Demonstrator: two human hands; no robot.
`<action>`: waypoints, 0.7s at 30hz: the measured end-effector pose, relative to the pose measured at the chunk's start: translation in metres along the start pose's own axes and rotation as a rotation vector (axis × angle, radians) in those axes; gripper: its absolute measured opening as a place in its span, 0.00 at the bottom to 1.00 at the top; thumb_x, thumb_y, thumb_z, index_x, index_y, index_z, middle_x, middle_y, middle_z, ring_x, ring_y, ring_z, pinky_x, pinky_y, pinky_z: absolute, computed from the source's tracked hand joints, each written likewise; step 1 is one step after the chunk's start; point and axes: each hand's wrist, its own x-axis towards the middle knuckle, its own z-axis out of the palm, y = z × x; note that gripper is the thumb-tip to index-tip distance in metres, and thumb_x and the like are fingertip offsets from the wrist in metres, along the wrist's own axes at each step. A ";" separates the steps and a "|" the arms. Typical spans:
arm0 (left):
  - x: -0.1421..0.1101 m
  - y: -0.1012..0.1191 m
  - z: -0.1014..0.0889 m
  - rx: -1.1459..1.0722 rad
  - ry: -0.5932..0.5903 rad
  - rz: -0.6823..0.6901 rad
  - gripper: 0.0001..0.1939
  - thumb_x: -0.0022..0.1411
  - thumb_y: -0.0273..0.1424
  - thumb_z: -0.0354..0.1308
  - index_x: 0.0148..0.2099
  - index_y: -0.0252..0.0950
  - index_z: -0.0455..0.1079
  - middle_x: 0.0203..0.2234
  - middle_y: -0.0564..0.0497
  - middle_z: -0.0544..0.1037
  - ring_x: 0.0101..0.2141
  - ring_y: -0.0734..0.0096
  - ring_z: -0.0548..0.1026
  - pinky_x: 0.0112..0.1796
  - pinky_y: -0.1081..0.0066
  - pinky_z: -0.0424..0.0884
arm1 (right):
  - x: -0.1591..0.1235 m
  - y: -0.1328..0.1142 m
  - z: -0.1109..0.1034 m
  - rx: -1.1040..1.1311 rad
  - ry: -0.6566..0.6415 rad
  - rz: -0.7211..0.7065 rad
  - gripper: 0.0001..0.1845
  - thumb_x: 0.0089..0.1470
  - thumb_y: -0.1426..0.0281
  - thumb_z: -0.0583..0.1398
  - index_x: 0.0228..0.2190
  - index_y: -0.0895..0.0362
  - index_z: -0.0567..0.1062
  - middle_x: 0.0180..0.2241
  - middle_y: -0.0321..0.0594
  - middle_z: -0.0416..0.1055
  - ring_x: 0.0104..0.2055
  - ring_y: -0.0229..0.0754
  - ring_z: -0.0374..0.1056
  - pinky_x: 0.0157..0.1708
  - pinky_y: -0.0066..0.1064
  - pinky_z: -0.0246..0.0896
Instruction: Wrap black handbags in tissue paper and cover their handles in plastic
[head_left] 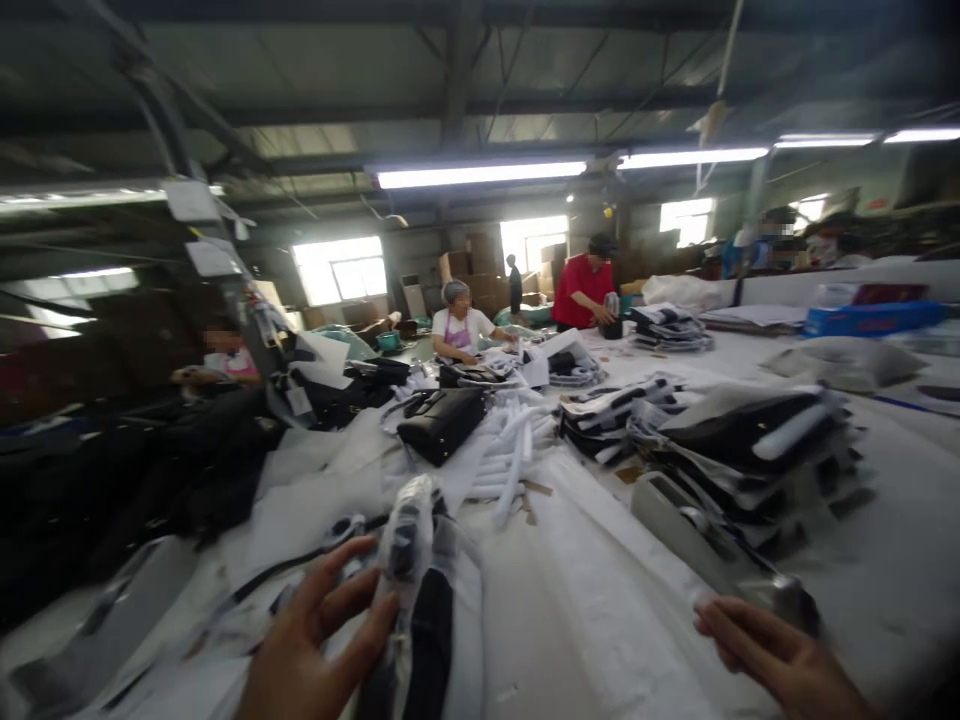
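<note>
Clear wrapping (412,510) sheathes the upper part of a black bag (431,635) set on the pale desk (517,600), directly in front of the person and within reach of both arms. The left hand (315,620) lies against the near side of this bag, its fingers spread and slightly curled, the tips at the wrapping; so wide a contact presumably steadies a soft, yielding object better than a tight grasp would. The right hand (787,650), well apart, has thumb and fingers pressed together, apparently pinching the edge of a translucent plastic sheet (600,560); thin film of this kind probably handles best by its margin. The sheet lies lengthwise across the desk, to the right of the bag. Beyond, white rolls (514,450) form a loose heap beside a black handbag (442,425), while stacked bags (742,440) lie flat at right, interleaved with pale material, perhaps to limit rubbing. At the far side, a person in red (581,290) holds a dark item; blur obscures its details.
</note>
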 end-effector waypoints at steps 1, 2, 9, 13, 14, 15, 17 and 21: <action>-0.002 0.003 0.002 0.017 0.000 0.008 0.36 0.47 0.52 0.67 0.56 0.45 0.66 0.38 0.51 0.84 0.43 0.56 0.81 0.36 0.69 0.78 | -0.009 -0.019 0.024 0.007 -0.122 -0.066 0.22 0.35 0.48 0.69 0.24 0.54 0.83 0.21 0.44 0.75 0.27 0.47 0.70 0.30 0.32 0.71; -0.004 0.005 0.004 0.027 0.004 0.018 0.36 0.48 0.51 0.67 0.56 0.45 0.66 0.39 0.50 0.84 0.44 0.56 0.81 0.39 0.69 0.78 | -0.020 -0.040 0.048 0.046 -0.232 -0.124 0.22 0.38 0.48 0.69 0.24 0.54 0.82 0.22 0.44 0.75 0.27 0.47 0.70 0.29 0.32 0.70; -0.012 0.007 0.012 0.053 0.018 0.102 0.33 0.49 0.49 0.65 0.56 0.44 0.66 0.39 0.49 0.84 0.50 0.54 0.77 0.48 0.60 0.73 | -0.078 -0.142 0.182 0.348 -0.904 -0.291 0.20 0.48 0.52 0.69 0.29 0.58 0.81 0.26 0.42 0.77 0.27 0.39 0.69 0.28 0.28 0.65; -0.011 0.005 0.010 0.077 0.031 0.156 0.32 0.49 0.47 0.65 0.56 0.44 0.67 0.39 0.48 0.83 0.49 0.54 0.78 0.48 0.61 0.74 | -0.080 -0.147 0.211 0.298 -0.855 -0.332 0.20 0.48 0.54 0.69 0.26 0.60 0.81 0.23 0.41 0.76 0.23 0.36 0.66 0.24 0.25 0.60; -0.011 0.005 0.009 0.102 0.045 0.172 0.31 0.50 0.46 0.64 0.56 0.45 0.68 0.39 0.48 0.83 0.49 0.54 0.78 0.47 0.62 0.74 | -0.080 -0.147 0.214 0.259 -0.835 -0.334 0.20 0.48 0.54 0.69 0.24 0.60 0.81 0.22 0.41 0.76 0.22 0.36 0.66 0.23 0.25 0.59; -0.011 0.004 0.008 0.131 0.063 0.187 0.30 0.50 0.45 0.64 0.56 0.47 0.68 0.39 0.50 0.83 0.49 0.55 0.78 0.47 0.62 0.73 | -0.079 -0.147 0.216 0.216 -0.815 -0.333 0.21 0.48 0.54 0.69 0.24 0.61 0.80 0.21 0.40 0.75 0.22 0.35 0.66 0.22 0.25 0.58; -0.011 0.004 0.006 0.180 0.096 0.215 0.27 0.51 0.42 0.63 0.55 0.50 0.69 0.40 0.53 0.83 0.48 0.58 0.79 0.47 0.64 0.73 | -0.077 -0.149 0.219 0.140 -0.793 -0.320 0.22 0.48 0.53 0.69 0.22 0.61 0.80 0.19 0.40 0.74 0.20 0.35 0.65 0.21 0.25 0.57; -0.010 0.003 0.003 0.216 0.090 0.251 0.25 0.53 0.40 0.62 0.55 0.52 0.69 0.40 0.55 0.83 0.46 0.61 0.80 0.47 0.67 0.73 | -0.074 -0.153 0.221 0.127 -0.848 -0.243 0.25 0.46 0.51 0.69 0.21 0.62 0.79 0.19 0.40 0.74 0.19 0.35 0.66 0.20 0.24 0.58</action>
